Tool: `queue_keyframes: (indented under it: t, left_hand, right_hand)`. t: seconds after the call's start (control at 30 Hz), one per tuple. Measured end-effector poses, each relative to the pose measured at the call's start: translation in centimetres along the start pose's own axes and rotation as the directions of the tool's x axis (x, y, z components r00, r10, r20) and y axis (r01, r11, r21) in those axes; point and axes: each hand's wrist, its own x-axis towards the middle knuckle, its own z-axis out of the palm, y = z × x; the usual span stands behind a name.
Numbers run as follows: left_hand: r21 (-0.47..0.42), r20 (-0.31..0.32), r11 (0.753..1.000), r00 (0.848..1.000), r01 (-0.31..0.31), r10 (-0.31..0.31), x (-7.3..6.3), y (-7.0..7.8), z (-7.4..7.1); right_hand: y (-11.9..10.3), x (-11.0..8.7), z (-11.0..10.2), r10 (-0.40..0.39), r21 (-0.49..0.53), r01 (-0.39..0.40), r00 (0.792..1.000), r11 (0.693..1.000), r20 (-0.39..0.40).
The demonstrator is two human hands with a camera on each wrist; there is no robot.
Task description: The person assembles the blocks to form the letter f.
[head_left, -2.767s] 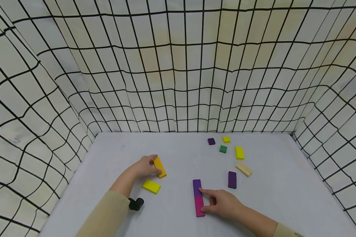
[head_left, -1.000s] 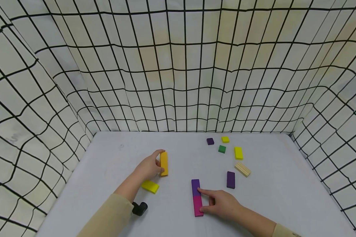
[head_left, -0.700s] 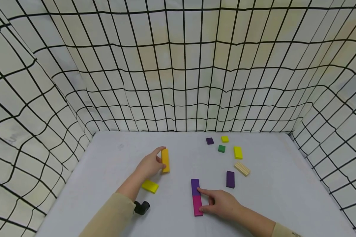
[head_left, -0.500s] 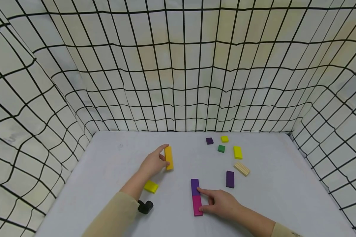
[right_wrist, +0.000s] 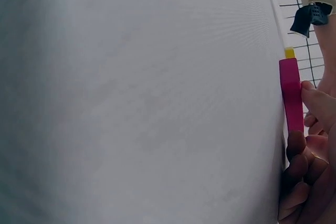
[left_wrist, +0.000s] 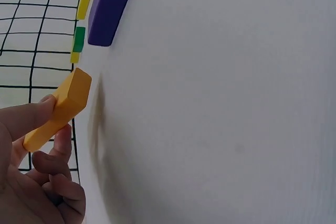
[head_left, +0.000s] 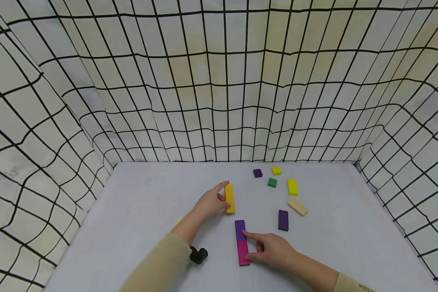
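Observation:
My left hand [head_left: 209,202] pinches an orange block [head_left: 229,198] between thumb and fingers. In the left wrist view, the orange block [left_wrist: 65,108] is tilted, with a shadow on the table beside it. A purple block [head_left: 239,230] and a pink block [head_left: 243,253] lie end to end, nearer than the orange one. My right hand [head_left: 275,249] rests at their right side, forefinger extended to the purple block and thumb on the pink one. The right wrist view shows the thumb against the pink block [right_wrist: 291,93], the other fingers curled below.
Several loose blocks lie toward the right and back of the white table [head_left: 332,243]: dark purple [head_left: 283,220], ridged wooden [head_left: 297,207], yellow [head_left: 292,187] and green [head_left: 272,182] among them. Black netting [head_left: 219,109] surrounds the table. My left forearm mostly covers another yellow block [head_left: 177,222].
My left hand has carried the orange block rightward, turning it nearly in line with the purple and pink blocks. The left forearm now covers most of the near yellow block. My right hand has stayed put.

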Motion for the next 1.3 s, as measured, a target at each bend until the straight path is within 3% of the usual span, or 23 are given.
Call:
queue_keyframes:
  t: [0.17,0.4,1.0,1.3]
  left_hand:
    - [-0.004,0.03,0.999,0.999,-0.041,0.041,0.2,0.3,1.4]
    - [-0.022,0.068,0.998,0.996,-0.05,0.052,0.4,0.3,2.2]
    - [-0.017,0.136,0.998,0.989,-0.054,0.055,0.4,0.4,2.3]
    - [0.045,0.168,0.997,0.985,-0.059,0.051,0.5,0.5,2.1]
  right_hand:
    - [0.1,-0.1,0.0,-0.013,0.006,0.013,1.0,1.0,-0.002]
    - [0.0,-0.1,0.0,-0.013,0.004,0.013,1.0,1.0,-0.001]
    - [0.2,0.0,0.0,-0.018,0.002,0.018,1.0,1.0,-0.01]
    - [0.4,0.1,0.1,-0.021,0.001,0.021,1.0,1.0,-0.008]
